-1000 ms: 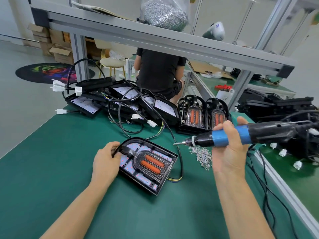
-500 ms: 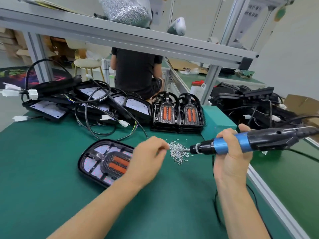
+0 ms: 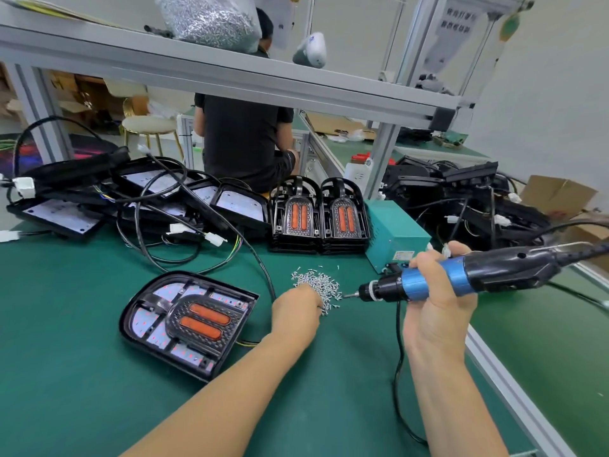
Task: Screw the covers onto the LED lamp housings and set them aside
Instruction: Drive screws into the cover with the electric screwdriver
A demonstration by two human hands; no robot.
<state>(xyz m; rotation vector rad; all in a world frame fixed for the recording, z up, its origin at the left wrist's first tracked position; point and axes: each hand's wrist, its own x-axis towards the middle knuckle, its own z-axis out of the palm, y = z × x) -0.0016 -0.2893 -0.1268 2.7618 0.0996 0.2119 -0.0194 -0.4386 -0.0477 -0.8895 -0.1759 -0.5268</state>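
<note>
A black LED lamp housing (image 3: 188, 321) with its cover and two orange strips lies flat on the green mat (image 3: 66, 374). My left hand (image 3: 296, 313) rests fingers-down on the pile of small silver screws (image 3: 318, 285) to the right of the housing; whether it pinches a screw is hidden. My right hand (image 3: 435, 311) grips a blue and black electric screwdriver (image 3: 461, 278) held level, its bit tip (image 3: 349, 295) touching the edge of the screw pile.
Two stacks of covers (image 3: 316, 219) stand behind the screws. Open housings with tangled cables (image 3: 131, 199) pile at the back left, more at the back right (image 3: 461, 199). A teal power box (image 3: 395, 235) sits nearby. A person in black (image 3: 244, 140) sits beyond the frame.
My left hand left the housing and moved right onto the screw pile. The screwdriver tip dropped toward the same pile. The head view swung rightward.
</note>
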